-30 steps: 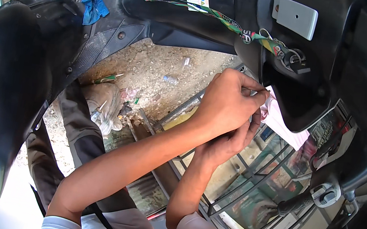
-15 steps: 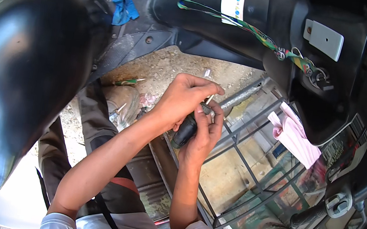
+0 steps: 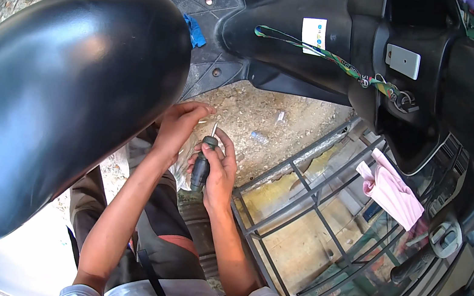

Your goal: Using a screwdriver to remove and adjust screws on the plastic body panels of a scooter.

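Observation:
My right hand is closed around the dark green and black handle of a screwdriver. The screwdriver stands nearly upright, and its short metal shaft points away from me. To its left, beside the edge of a black scooter seat, my left hand has its fingers drawn together. A small pale sliver shows at those fingertips, too small to name. The left hand is apart from the screwdriver. Below the hands, a clear plastic bag is partly hidden by my left forearm and right hand.
The scooter's footboard bears a crumpled blue cloth. A patterned lanyard hangs from keys at the front panel. On the right, a pink cloth lies over a black metal grille. Gravelly ground shows between.
My left hand has come away from the screwdriver's tip and moved left toward the seat. My right hand, holding the screwdriver, has also shifted left in the picture; the whole view has shifted.

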Demonstrator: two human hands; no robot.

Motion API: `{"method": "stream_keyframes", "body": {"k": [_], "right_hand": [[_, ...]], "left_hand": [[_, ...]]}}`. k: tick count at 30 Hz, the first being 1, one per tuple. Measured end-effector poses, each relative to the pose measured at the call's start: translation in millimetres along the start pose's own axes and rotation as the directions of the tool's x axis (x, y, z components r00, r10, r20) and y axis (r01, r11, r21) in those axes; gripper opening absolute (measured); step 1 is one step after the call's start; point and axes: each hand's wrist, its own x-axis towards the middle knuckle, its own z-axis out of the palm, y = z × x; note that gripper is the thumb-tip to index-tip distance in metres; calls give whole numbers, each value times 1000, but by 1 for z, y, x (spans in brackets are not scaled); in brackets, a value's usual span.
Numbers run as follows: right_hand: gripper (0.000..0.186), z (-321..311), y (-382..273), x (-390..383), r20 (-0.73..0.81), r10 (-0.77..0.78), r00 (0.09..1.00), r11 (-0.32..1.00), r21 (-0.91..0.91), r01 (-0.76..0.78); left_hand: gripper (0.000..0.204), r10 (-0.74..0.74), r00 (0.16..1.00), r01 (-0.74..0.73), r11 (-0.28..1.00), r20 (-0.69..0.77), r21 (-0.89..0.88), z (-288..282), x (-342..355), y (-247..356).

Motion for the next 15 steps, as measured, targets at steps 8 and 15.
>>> {"method": "stream_keyframes", "body": {"k": [8,15], "right_hand": [[39,5,4,-44,121,-17,992,963,-264,49],[42,34,6,-149,612,-436,660,503,-443,742]], "left_hand": [[21,-37,999,39,996,27,-84,-15,-75,-5],[18,-142,985,74,858,-95,-508,-58,-208,-20]]}}
